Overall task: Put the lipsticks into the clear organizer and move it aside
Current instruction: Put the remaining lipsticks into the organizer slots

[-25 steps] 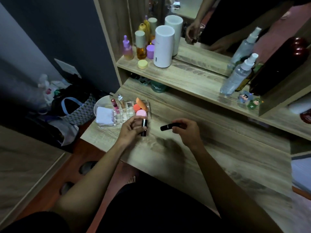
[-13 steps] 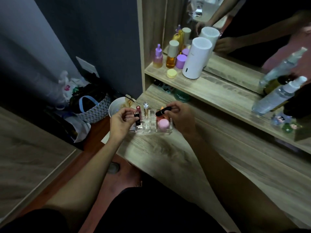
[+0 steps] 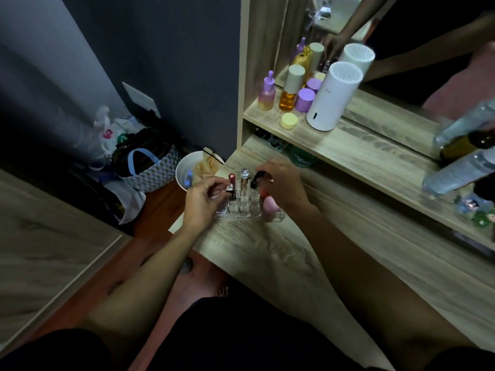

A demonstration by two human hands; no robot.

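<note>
Left hand [image 3: 203, 202] pinches a silver-capped lipstick [image 3: 231, 190], right hand [image 3: 284, 187] a black lipstick [image 3: 255, 179], over the clear organizer [image 3: 245, 207]: light, rigid, slippery tubes, likely best held mid-barrel.

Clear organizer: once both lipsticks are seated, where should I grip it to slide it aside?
Probably grip the clear organizer by its two short end walls, coming from above with one hand per end. It is low and wide, tubes stand upright in its back cells, and the pink sponge fills the right side, so the top offers no hold.
</note>
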